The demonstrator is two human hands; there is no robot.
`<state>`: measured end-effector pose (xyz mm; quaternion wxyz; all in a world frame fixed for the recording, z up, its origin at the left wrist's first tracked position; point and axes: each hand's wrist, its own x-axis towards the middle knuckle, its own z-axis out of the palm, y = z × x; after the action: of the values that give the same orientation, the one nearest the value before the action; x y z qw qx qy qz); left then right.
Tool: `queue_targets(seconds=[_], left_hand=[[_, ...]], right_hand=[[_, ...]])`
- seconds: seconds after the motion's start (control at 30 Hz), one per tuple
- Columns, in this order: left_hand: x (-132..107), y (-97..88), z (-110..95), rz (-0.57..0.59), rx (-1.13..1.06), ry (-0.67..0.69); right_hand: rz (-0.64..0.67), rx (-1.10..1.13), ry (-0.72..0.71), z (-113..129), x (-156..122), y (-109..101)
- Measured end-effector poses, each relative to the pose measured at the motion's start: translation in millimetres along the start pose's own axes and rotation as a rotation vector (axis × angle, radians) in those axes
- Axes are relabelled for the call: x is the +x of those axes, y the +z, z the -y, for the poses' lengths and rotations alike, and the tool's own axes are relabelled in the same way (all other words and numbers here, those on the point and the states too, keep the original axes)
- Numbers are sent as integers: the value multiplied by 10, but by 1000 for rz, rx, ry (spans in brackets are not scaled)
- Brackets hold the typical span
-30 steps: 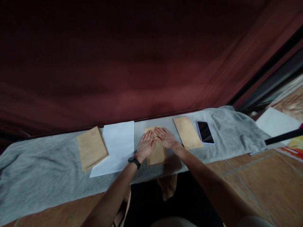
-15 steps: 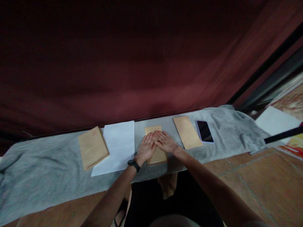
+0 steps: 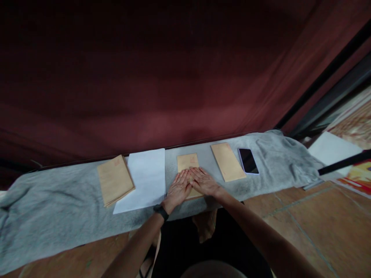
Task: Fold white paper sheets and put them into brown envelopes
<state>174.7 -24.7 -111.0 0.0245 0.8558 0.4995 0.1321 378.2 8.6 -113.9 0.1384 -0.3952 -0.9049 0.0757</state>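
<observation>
A brown paper envelope [image 3: 187, 159] with red print near its far end lies on the grey cloth in front of me. My left hand [image 3: 179, 188] rests flat on it, fingers stretched forward, a dark band around the wrist. Flat beside it, fingertips meeting over the envelope's middle, is my right hand [image 3: 203, 181]. Both palms cover much of the paper. To the right lies another brown envelope [image 3: 228, 162]. On the left, a stack of brown envelopes [image 3: 116, 181] partly overlaps some white paper [image 3: 147, 179].
A phone [image 3: 248, 161] with a dark screen lies right of the envelopes. The long grey cloth [image 3: 60, 204] covers a narrow bench against a dark red wall [image 3: 179, 92]. A black bar [image 3: 344, 163] crosses at the right, above tiled floor [image 3: 324, 216].
Both hands have slid towards me along the envelope, uncovering the red print at its far end. The view has shifted slightly.
</observation>
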Motion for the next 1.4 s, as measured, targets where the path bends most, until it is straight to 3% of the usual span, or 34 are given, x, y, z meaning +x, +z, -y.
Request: queue_targets(seconds=[0.73,1.0,1.23,1.4], left_hand=[[-550,-150,-256,36,-60,76],[-718,-159,-313,-33,-91,74],[-686,-234,-363,-114,-161,27],[-632,-207,-394,-160,-227,-70]], right_hand=[[-58,98,-57,369,-505,-52],[-21,124,-64,514,-686,-91],[-119,220,42,549,-678,-34],[-211,231,213,583,-607,49]])
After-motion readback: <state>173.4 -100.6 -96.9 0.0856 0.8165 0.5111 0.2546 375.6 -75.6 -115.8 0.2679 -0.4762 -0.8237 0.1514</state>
